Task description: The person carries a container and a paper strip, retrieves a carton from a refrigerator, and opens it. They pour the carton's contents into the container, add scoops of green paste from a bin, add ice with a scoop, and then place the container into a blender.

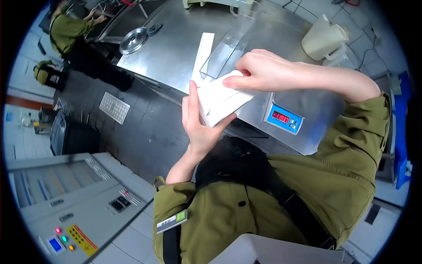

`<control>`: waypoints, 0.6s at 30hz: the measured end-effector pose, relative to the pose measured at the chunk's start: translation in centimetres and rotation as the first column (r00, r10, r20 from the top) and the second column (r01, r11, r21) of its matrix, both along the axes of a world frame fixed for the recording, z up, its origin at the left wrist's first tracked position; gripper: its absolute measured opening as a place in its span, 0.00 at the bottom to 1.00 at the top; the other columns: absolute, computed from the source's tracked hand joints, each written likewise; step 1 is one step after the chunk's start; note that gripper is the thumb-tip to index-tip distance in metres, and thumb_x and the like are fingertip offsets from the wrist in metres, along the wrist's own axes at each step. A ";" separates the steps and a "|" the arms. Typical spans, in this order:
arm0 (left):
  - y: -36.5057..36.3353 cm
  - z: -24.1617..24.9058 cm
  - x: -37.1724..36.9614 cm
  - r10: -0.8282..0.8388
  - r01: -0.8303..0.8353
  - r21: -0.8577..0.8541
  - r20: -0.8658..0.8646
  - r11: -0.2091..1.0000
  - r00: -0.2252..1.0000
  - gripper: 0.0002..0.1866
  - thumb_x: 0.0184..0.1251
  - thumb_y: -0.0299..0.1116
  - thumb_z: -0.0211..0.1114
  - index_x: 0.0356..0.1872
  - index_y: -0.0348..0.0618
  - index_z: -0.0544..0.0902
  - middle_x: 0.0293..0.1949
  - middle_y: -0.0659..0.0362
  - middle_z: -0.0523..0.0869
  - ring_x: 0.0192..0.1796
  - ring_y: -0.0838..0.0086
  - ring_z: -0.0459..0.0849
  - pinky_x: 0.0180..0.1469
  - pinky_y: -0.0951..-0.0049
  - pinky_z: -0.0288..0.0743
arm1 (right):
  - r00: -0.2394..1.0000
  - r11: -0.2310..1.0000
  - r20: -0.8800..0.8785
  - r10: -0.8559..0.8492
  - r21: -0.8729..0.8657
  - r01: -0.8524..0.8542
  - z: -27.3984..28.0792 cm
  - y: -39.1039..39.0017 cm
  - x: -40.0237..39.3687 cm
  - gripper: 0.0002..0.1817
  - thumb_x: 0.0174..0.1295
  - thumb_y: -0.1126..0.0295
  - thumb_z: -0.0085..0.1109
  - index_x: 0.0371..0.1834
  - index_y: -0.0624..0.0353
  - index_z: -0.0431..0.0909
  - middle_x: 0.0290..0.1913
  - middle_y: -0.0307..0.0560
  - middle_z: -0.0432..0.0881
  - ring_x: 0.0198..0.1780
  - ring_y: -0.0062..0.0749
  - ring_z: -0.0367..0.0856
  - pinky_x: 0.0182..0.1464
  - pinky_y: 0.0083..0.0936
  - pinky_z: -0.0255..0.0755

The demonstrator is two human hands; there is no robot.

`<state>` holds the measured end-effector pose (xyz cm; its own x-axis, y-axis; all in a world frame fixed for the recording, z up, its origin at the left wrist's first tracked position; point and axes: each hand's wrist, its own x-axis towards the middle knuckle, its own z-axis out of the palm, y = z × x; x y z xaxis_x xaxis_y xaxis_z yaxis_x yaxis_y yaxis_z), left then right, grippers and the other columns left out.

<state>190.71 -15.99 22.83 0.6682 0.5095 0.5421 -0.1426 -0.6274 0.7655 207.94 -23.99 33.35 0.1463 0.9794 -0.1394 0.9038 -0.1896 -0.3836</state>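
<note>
Both my hands are on a white folded bundle (220, 100), which looks like stacked paper or cloth, held over the front edge of the steel table (176, 48). My left hand (198, 125) supports it from the near left, thumb along the lower edge and fingers up the left side. From above right, my right hand (263, 70) pinches its upper part between thumb and curled fingers. Just behind the bundle lie a clear plastic container (226, 50) and a long white strip (204, 52). A scale display (284, 118) with red digits is to the right, below my right forearm.
A metal pot lid (134, 40) sits near the table's left corner. At the back right are plastic jugs (324, 39). Another person (72, 33) works at the sink on the far left. A grey control cabinet (74, 198) stands at lower left, near a floor drain (114, 108).
</note>
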 end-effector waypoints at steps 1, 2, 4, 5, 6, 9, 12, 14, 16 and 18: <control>0.6 0.0 0.0 -0.071 0.072 -0.080 0.025 0.994 0.997 0.52 0.38 0.27 0.71 0.64 0.34 0.46 0.50 0.54 0.70 0.50 0.70 0.71 0.54 0.72 0.64 | 0.998 0.998 0.056 0.042 0.033 -0.044 0.1 0.2 -0.1 0.26 0.56 0.53 0.46 0.09 0.64 0.67 0.08 0.51 0.67 0.12 0.43 0.67 0.18 0.32 0.61; 1.4 0.0 -0.1 -0.137 0.144 -0.157 0.054 0.977 0.989 0.51 0.38 0.27 0.71 0.64 0.34 0.46 0.50 0.54 0.70 0.50 0.70 0.71 0.54 0.72 0.64 | 0.990 0.994 0.114 0.083 0.063 -0.091 0.2 0.3 -0.2 0.26 0.56 0.54 0.46 0.09 0.64 0.67 0.08 0.51 0.67 0.11 0.43 0.67 0.17 0.32 0.61; 3.1 -0.1 -0.6 -0.253 0.260 -0.242 0.059 0.935 0.966 0.52 0.39 0.30 0.71 0.64 0.34 0.45 0.51 0.54 0.70 0.52 0.70 0.71 0.54 0.71 0.63 | 0.964 0.968 0.167 0.205 0.107 -0.225 0.3 0.6 0.0 0.22 0.54 0.58 0.48 0.10 0.63 0.66 0.07 0.50 0.66 0.09 0.41 0.64 0.15 0.29 0.60; 3.8 0.0 -0.9 -0.308 0.314 -0.285 0.065 0.906 0.949 0.53 0.37 0.30 0.72 0.64 0.33 0.47 0.51 0.52 0.70 0.52 0.68 0.71 0.54 0.71 0.64 | 0.952 0.953 0.184 0.246 0.133 -0.272 0.3 0.6 0.0 0.21 0.54 0.58 0.49 0.10 0.62 0.65 0.07 0.49 0.65 0.09 0.41 0.64 0.15 0.28 0.59; 4.4 0.4 -1.1 -0.359 0.362 -0.327 0.072 0.873 0.930 0.53 0.35 0.31 0.73 0.64 0.33 0.48 0.51 0.51 0.69 0.53 0.67 0.70 0.54 0.70 0.64 | 0.936 0.934 0.201 0.289 0.156 -0.322 0.3 0.4 -0.2 0.21 0.53 0.58 0.50 0.10 0.62 0.64 0.07 0.49 0.65 0.09 0.40 0.63 0.14 0.28 0.59; 5.4 1.4 -1.1 -0.511 0.508 -0.579 0.175 0.638 0.842 0.54 0.34 0.40 0.74 0.63 0.31 0.50 0.56 0.50 0.66 0.58 0.68 0.66 0.58 0.71 0.58 | 0.876 0.860 0.245 0.416 0.209 -0.466 0.4 0.6 -0.8 0.21 0.53 0.59 0.53 0.11 0.58 0.60 0.07 0.45 0.62 0.09 0.39 0.63 0.13 0.27 0.57; 7.7 0.4 -0.8 -0.653 0.595 -0.654 0.198 0.468 0.731 0.55 0.36 0.50 0.72 0.63 0.31 0.50 0.60 0.49 0.63 0.60 0.69 0.63 0.60 0.72 0.53 | 0.820 0.814 0.227 0.525 0.146 -0.562 1.4 1.2 -1.4 0.18 0.53 0.59 0.53 0.15 0.61 0.63 0.11 0.45 0.66 0.14 0.39 0.67 0.16 0.28 0.62; 8.2 0.2 -0.7 -0.666 0.603 -0.659 0.203 0.449 0.718 0.55 0.36 0.49 0.73 0.63 0.31 0.51 0.60 0.49 0.62 0.61 0.69 0.61 0.61 0.72 0.52 | 0.804 0.821 0.202 0.559 0.000 -0.570 2.8 1.7 -2.2 0.17 0.54 0.60 0.51 0.19 0.65 0.70 0.16 0.48 0.73 0.19 0.38 0.75 0.22 0.27 0.68; 9.1 0.2 -0.8 -0.691 0.621 -0.613 0.164 0.488 0.704 0.55 0.35 0.49 0.73 0.63 0.31 0.51 0.60 0.49 0.62 0.62 0.69 0.60 0.61 0.72 0.51 | 0.742 0.774 0.332 0.582 0.054 -0.631 2.8 1.5 -2.6 0.13 0.52 0.64 0.52 0.22 0.65 0.69 0.20 0.47 0.74 0.25 0.36 0.76 0.26 0.26 0.69; 9.4 0.6 -1.0 -0.696 0.602 -0.639 0.141 0.480 0.704 0.56 0.35 0.50 0.73 0.63 0.32 0.51 0.60 0.49 0.62 0.62 0.69 0.60 0.61 0.72 0.51 | 0.642 0.743 0.471 0.605 -0.044 -0.668 2.8 1.2 -3.3 0.08 0.48 0.69 0.52 0.25 0.63 0.70 0.27 0.46 0.73 0.33 0.32 0.75 0.34 0.23 0.69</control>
